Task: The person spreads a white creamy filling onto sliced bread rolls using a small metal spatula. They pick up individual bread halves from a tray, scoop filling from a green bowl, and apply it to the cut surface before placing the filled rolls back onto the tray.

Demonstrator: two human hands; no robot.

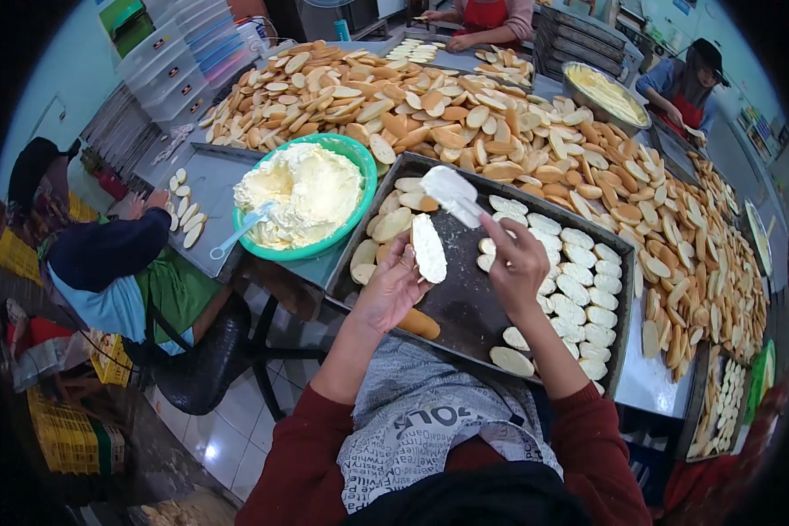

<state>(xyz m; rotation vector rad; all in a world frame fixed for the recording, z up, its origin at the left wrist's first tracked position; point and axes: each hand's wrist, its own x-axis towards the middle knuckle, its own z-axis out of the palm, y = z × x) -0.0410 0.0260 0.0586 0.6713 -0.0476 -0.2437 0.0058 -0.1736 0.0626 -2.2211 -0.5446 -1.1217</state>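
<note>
My left hand (393, 285) grips an oval slice of bread (429, 249) whose upper face is coated with pale cream. In my right hand (519, 263) is a spatula with a broad, cream-smeared blade (451, 195), raised just right of the slice and apart from it. Both hands are over a dark metal tray (465, 302). Cream-coated slices (579, 285) stand in rows along its right side, while plain slices (393, 224) lie at its left. Left of the tray, a green bowl (370, 167) holds a large mound of pale cream (302, 193).
A huge heap of bread slices (465, 114) spreads behind and right of the tray. A light blue utensil (241, 230) rests in the bowl. One person (114, 254) sits at the left by another tray (228, 180); two others work across the table. Clear drawers (171, 74) stand back left.
</note>
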